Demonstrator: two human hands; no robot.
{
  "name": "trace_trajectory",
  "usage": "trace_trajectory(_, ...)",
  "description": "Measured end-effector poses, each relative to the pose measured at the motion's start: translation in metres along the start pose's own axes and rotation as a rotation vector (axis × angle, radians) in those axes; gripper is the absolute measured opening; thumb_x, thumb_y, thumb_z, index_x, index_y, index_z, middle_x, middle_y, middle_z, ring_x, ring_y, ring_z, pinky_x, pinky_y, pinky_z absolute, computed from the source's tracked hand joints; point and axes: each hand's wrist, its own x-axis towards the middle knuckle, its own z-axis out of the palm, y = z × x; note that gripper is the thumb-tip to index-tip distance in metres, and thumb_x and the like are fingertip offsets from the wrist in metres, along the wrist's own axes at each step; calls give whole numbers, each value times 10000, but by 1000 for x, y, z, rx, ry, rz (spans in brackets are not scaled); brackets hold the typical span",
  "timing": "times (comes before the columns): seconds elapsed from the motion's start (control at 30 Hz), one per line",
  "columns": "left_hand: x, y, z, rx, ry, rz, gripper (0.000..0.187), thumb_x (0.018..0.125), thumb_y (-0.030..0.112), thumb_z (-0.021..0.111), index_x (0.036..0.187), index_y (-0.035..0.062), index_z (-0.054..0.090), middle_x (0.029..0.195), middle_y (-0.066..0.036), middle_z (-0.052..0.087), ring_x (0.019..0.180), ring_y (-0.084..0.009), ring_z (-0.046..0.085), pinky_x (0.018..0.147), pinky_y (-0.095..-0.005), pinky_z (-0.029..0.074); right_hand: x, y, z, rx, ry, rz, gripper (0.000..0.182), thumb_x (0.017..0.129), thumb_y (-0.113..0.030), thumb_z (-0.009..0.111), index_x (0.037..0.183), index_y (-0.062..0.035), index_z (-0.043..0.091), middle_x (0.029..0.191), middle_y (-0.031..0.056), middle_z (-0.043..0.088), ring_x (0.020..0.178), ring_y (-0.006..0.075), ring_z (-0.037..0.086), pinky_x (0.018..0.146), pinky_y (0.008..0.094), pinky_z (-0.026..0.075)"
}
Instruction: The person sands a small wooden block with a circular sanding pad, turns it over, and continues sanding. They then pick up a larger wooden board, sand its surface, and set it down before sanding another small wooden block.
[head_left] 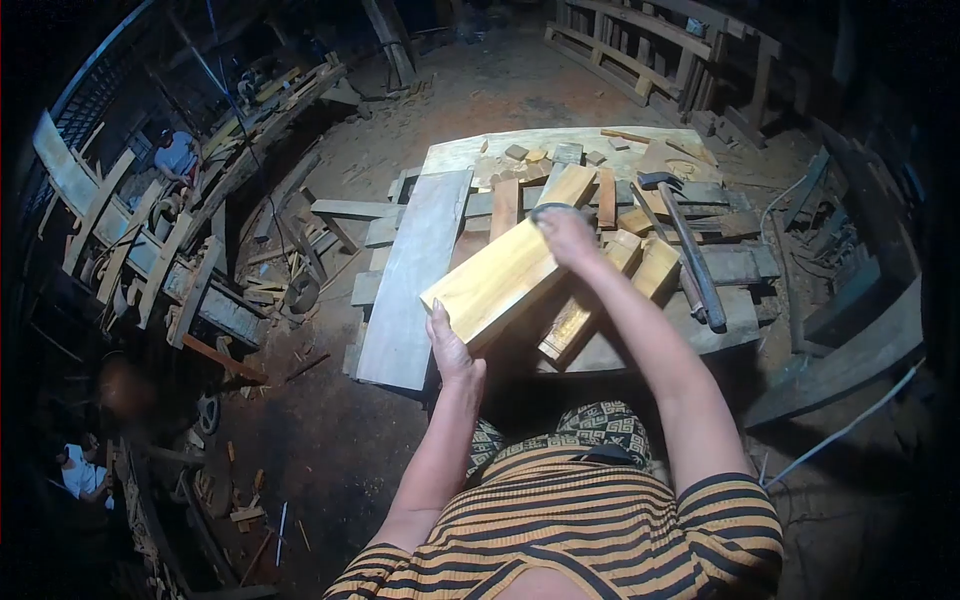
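Slippage looks the main risk: the left hand grips the yellow block only at its near left corner, thumb on top, so a hard push along the face could twist that end loose, or let it drop onto the grey plank beside it. Farther right, the right hand is closed around a small dark object, too hidden to identify, against the block's upper face; if it skids, knuckles could scrape the edge. Whether the far end has firm support cannot be told; the loose short pieces underneath and alongside could roll or shift on the desk. At the far right, a hammer lies where a wide elbow swing might knock it. The block slants away from the left hand, up and rightward, passing beneath the right.
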Motion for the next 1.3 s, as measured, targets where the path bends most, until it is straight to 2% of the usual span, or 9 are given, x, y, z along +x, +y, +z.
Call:
trace_trajectory(0.13,9,0,-11,33,24,-57,488,925,378,452,1294,73,361,1166,-114,513,1014,-258,562,850,-378,478,-9,-5,-28,72,-83,240,280,888,-204,494,1059,-29,631,1098,145,618,1088,317,543,989,395,384)
trace_trajectory(0.27,-6,19,4,96,30,-241,401,919,338,445,1216,69,455,1121,-103,557,971,-249,594,804,-380,510,-77,-73,-14,-7,318,-578,302,849,-160,544,1114,-24,598,1168,156,587,1142,306,524,1010,431,366)
trace_trajectory(0.43,-7,29,8,-373,7,-472,325,897,336,450,1023,71,589,961,-77,645,849,-231,645,624,-360,577,-112,-101,5,102,93,-749,376,790,-163,554,1159,-94,578,1262,97,546,1213,274,482,1057,432,310)
trace_trajectory(0.63,-6,32,2,-304,75,-686,314,858,360,502,1010,104,602,873,-79,649,639,-235,597,450,-264,506,-18,-14,-2,-1,283,-228,326,937,-229,442,1202,-99,577,1311,133,502,1248,309,432,1066,420,280)
trace_trajectory(0.8,0,26,-16,-353,-136,-720,289,842,351,511,995,124,603,882,-67,650,656,-202,608,479,-280,513,-54,-61,-12,-106,215,-522,290,854,-148,468,1073,-6,595,1142,178,571,1096,307,529,891,428,400)
trace_trajectory(0.9,-19,34,29,-303,239,-554,276,847,352,493,982,138,602,874,-46,648,665,-176,615,463,-267,494,-123,-98,3,129,81,-735,401,753,-101,592,1153,-78,579,1264,138,532,1212,265,484,1033,459,332)
trace_trajectory(1.0,-6,29,-3,-403,22,-672,306,841,389,507,982,136,605,824,-36,628,649,-160,604,417,-239,446,-104,-84,4,58,122,-828,367,753,-112,562,1118,-89,589,1234,126,551,1203,264,487,1035,434,332)
trace_trajectory(1.17,-15,34,9,-294,63,-693,319,844,405,512,973,129,607,783,-35,620,562,-151,547,390,-220,374,3,-4,-1,-5,331,-295,313,923,-245,476,1134,-56,608,1222,146,566,1181,306,493,1046,418,297)
trace_trajectory(1.3,-18,35,13,-282,77,-689,320,855,401,493,975,128,608,776,-43,623,548,-155,538,385,-219,369,-12,-23,-8,75,280,-346,300,893,-229,505,1085,-27,616,1179,145,584,1147,308,507,1013,412,335)
